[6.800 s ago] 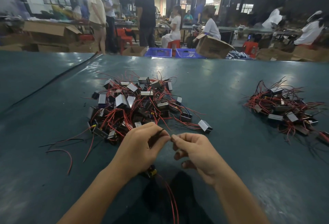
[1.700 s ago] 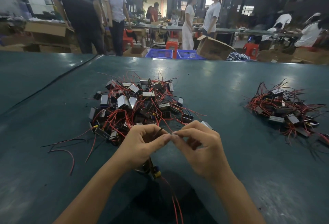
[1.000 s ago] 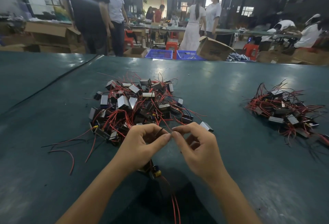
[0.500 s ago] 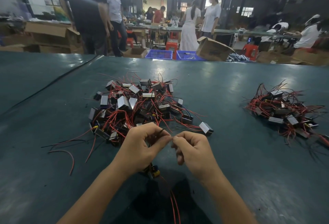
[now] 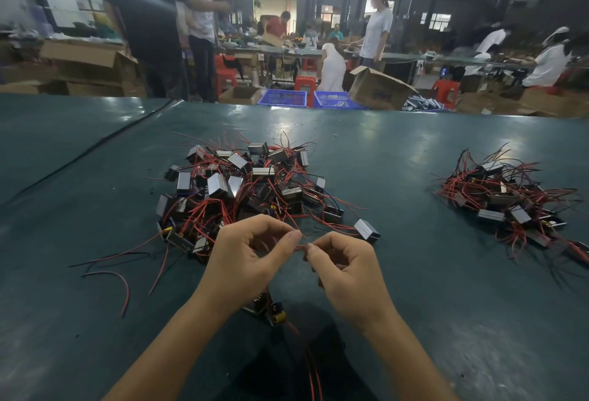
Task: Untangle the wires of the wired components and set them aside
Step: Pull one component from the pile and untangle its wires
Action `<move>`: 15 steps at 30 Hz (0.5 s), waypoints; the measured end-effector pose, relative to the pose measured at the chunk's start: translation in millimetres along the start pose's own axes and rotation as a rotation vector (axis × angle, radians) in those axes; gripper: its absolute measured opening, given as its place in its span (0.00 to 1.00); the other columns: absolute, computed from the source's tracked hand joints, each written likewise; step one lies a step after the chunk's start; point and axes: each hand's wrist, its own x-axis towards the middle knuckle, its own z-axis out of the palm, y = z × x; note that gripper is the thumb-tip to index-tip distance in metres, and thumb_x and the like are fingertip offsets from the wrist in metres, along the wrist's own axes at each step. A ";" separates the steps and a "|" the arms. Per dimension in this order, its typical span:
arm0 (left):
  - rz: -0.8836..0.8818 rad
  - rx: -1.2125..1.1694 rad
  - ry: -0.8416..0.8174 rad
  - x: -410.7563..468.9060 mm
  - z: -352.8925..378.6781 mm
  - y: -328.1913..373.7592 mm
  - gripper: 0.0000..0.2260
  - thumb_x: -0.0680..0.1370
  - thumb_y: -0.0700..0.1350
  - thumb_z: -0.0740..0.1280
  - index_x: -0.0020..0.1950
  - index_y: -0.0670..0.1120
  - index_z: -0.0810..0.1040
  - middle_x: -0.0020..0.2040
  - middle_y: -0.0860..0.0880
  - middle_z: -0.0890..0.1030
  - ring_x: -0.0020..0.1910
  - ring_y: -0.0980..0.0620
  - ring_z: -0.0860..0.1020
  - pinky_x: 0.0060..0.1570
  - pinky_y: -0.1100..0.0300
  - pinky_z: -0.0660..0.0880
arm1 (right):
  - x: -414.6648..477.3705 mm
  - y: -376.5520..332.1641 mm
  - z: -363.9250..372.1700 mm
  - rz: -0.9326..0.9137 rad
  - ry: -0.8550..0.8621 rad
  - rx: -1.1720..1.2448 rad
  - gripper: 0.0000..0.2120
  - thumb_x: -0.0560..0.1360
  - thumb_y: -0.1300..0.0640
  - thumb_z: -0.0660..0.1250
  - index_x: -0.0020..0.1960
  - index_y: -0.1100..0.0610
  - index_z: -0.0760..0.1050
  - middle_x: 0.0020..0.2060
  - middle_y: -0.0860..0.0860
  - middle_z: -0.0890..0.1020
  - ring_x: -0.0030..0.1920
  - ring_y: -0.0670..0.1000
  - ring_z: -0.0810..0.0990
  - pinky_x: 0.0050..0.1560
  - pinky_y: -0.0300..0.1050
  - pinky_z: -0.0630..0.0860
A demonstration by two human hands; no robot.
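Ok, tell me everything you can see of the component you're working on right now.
The component shows half hidden below the left hand: a small dark body carrying a yellow cylindrical part. Thin red wires trail from it toward the person. The left hand and right hand pinch a short red wire stretch between their fingertips. Whether the body rests on the table or hangs cannot be told.
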 end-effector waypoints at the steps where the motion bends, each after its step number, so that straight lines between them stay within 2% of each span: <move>1: 0.007 0.008 0.003 0.1 0.5 1.0 0.07 0.73 0.50 0.69 0.42 0.48 0.83 0.35 0.55 0.82 0.33 0.56 0.79 0.34 0.64 0.75 | -0.5 0.4 -1.1 -0.046 0.040 -0.085 0.06 0.72 0.51 0.67 0.39 0.51 0.79 0.31 0.49 0.78 0.29 0.44 0.74 0.28 0.43 0.70; 3: 0.024 0.019 0.001 0.7 1.4 2.6 0.07 0.73 0.50 0.68 0.42 0.48 0.82 0.34 0.58 0.81 0.31 0.59 0.76 0.33 0.69 0.71 | -1.1 -1.0 -2.6 -0.163 0.128 -0.223 0.04 0.72 0.49 0.67 0.47 0.45 0.79 0.40 0.43 0.80 0.37 0.47 0.79 0.30 0.41 0.74; 5: 0.042 0.031 -0.014 0.5 2.4 3.3 0.07 0.74 0.50 0.68 0.43 0.47 0.82 0.34 0.58 0.79 0.31 0.60 0.75 0.32 0.71 0.69 | -0.5 -2.6 -3.4 -0.273 0.160 -0.226 0.08 0.74 0.50 0.67 0.53 0.46 0.78 0.46 0.42 0.79 0.43 0.49 0.80 0.33 0.38 0.75; 9: 0.036 0.032 -0.055 0.3 2.0 2.1 0.10 0.74 0.50 0.66 0.45 0.46 0.82 0.34 0.57 0.80 0.32 0.60 0.76 0.34 0.71 0.70 | 1.0 -2.6 -1.4 -0.404 0.117 -0.202 0.07 0.76 0.55 0.68 0.52 0.55 0.82 0.46 0.43 0.78 0.45 0.48 0.80 0.39 0.35 0.75; 11: -0.015 -0.027 -0.082 1.6 -0.2 0.7 0.09 0.74 0.51 0.67 0.45 0.47 0.83 0.36 0.55 0.82 0.33 0.58 0.78 0.34 0.67 0.74 | 1.8 -1.2 -0.7 -0.429 0.119 -0.195 0.07 0.77 0.56 0.68 0.52 0.57 0.82 0.45 0.44 0.78 0.43 0.47 0.80 0.39 0.34 0.74; 13: -0.085 -0.115 -0.119 2.9 -2.3 -1.2 0.09 0.73 0.51 0.67 0.45 0.48 0.84 0.39 0.49 0.84 0.38 0.48 0.82 0.38 0.55 0.79 | 3.0 0.7 -1.4 -0.453 0.123 -0.190 0.07 0.77 0.57 0.69 0.51 0.58 0.83 0.44 0.45 0.78 0.42 0.47 0.79 0.39 0.33 0.74; 15: -0.127 -0.165 -0.145 3.5 -3.9 -2.7 0.09 0.72 0.51 0.68 0.46 0.49 0.84 0.41 0.45 0.85 0.42 0.42 0.82 0.44 0.49 0.79 | 4.4 2.4 -3.0 -0.470 0.126 -0.208 0.06 0.76 0.58 0.70 0.51 0.58 0.83 0.44 0.45 0.79 0.42 0.45 0.79 0.40 0.33 0.74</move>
